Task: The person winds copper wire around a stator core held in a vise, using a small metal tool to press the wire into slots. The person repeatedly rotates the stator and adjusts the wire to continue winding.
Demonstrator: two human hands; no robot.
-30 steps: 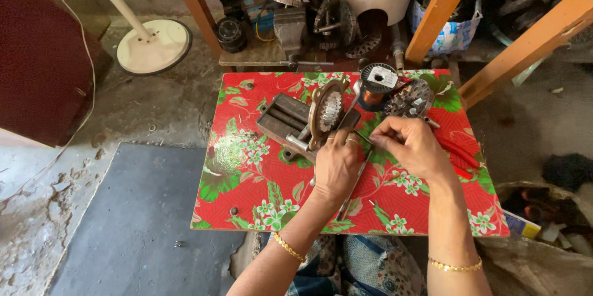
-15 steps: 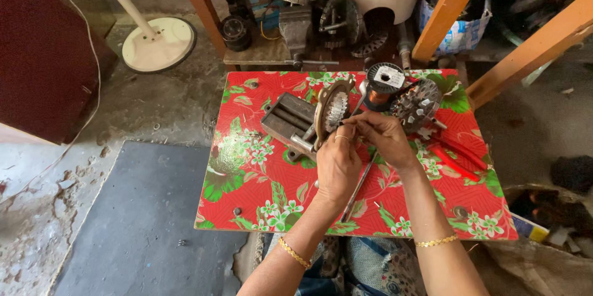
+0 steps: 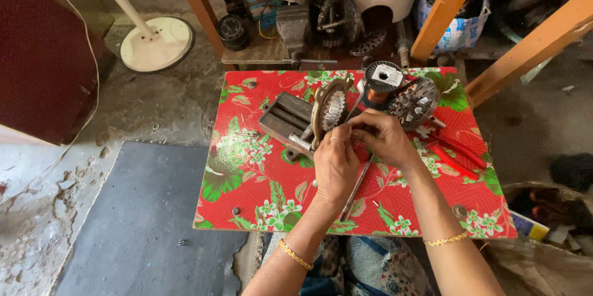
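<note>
Your left hand (image 3: 336, 163) and right hand (image 3: 384, 137) meet at frame centre, fingers pinched, apparently on fine wire, close to the winder (image 3: 328, 110) on the counter (image 3: 259, 197) for control.

A round white label (image 3: 387, 75) with small dark print sits on top of the copper wire spool (image 3: 378, 89) at the far edge of the desk (image 3: 259, 185). Behind the desk, between two orange wooden beams, hangs a blue and white printed plastic bag (image 3: 460, 30). At the lower right, on the floor beside the desk, the corner of a small box (image 3: 529, 226) shows in blue, yellow and white. No screens or signs are visible.
</note>
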